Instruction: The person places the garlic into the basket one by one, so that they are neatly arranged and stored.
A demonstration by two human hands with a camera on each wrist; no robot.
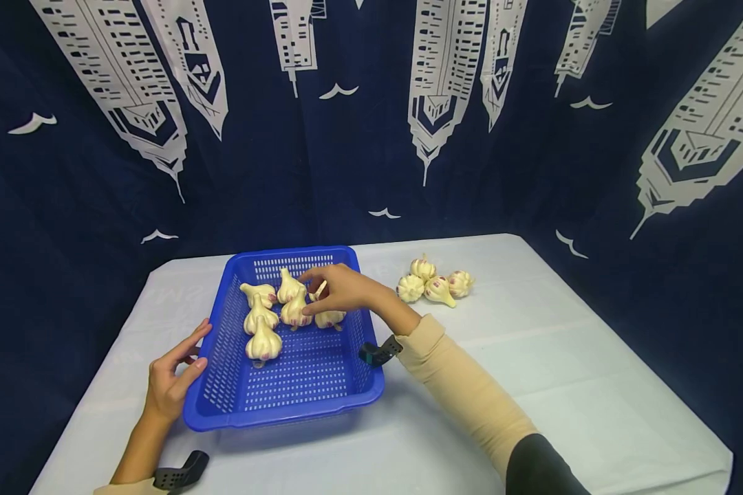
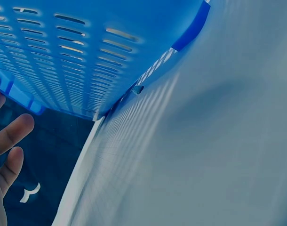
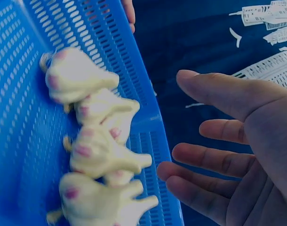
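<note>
The right hand (image 1: 340,289) arches over garlic bulbs (image 1: 263,342) in the blue basket (image 1: 285,416), its grip wide and holding nothing; the left hand (image 1: 170,381) (fingers apart) touches the left rim (image 1: 221,295). Bare mesh floor (image 1: 297,378) shows nearside, and white bench (image 1: 563,385) extends rightward beyond four loose bulbs (image 1: 438,291).

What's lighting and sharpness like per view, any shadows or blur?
Head: bright and fairly sharp, soft shadow on the white tablecloth below the blue basket. Left wrist: dimmer, bluish cast, light stripes on the tablecloth beside the basket, fine detail soft. Right wrist: also bluish, garlic bulbs slightly blurred and pale.
</note>
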